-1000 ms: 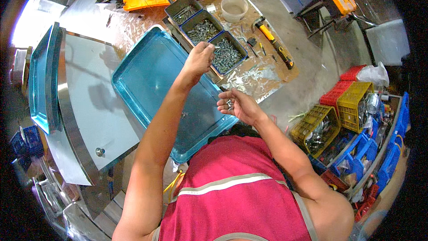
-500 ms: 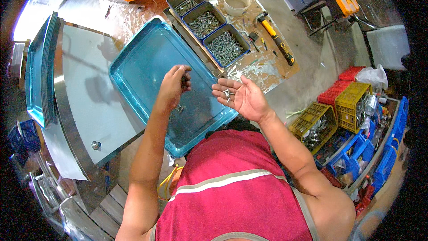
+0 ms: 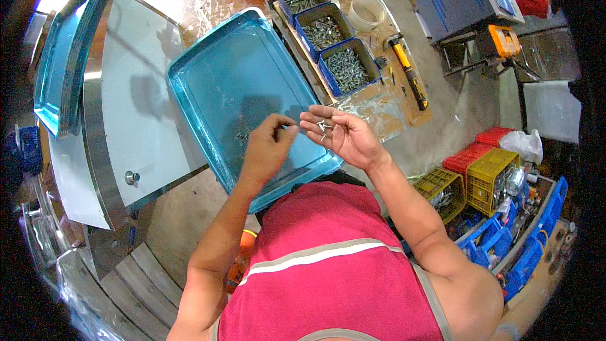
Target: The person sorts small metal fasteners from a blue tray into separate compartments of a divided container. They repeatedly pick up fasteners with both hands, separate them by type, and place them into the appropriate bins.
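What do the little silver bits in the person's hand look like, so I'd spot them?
Find the big blue tray in the middle. At its right edge, the person's right hand is turned palm up, with the little silver bits lying in it. They're just a few, unlike the heaps in the bins.

A workshop is indicated by metal fasteners (image 3: 348, 69) held in bins (image 3: 305, 43) on a tabletop (image 3: 386, 112), a hammer (image 3: 410, 72) laid near its right edge, and plastic crates (image 3: 478, 184).
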Demonstrator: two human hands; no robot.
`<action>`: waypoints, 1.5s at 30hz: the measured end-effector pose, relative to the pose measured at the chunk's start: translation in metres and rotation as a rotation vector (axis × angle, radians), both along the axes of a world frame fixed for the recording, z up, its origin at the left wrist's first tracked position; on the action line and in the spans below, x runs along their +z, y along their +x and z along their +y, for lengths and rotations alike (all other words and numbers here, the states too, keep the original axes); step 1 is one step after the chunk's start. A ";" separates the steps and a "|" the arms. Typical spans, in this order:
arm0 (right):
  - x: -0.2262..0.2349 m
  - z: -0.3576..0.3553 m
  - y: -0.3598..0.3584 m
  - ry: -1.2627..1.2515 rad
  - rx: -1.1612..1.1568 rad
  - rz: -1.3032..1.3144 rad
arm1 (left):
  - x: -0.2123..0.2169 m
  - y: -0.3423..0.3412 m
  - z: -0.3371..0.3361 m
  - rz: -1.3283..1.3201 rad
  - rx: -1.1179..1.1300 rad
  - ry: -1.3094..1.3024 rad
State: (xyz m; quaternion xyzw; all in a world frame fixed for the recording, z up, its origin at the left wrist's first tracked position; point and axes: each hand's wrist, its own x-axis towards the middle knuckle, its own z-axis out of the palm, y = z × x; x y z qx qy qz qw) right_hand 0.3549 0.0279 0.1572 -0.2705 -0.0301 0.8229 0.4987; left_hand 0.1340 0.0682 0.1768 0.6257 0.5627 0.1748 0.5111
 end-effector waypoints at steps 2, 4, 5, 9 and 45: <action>-0.005 0.004 -0.004 0.021 0.000 0.087 | 0.007 0.018 -0.008 0.092 -0.071 0.208; -0.011 0.006 -0.009 0.033 0.003 0.130 | 0.008 0.033 -0.010 0.087 -0.119 0.391; -0.014 0.006 -0.009 -0.008 -0.004 0.108 | 0.008 0.039 -0.009 0.110 -0.111 0.400; -0.017 0.004 -0.008 -0.003 -0.030 0.087 | 0.010 0.054 -0.005 0.184 -0.097 0.392; -0.015 -0.003 0.056 0.077 -0.529 -0.692 | 0.102 0.096 0.197 -0.831 0.224 0.150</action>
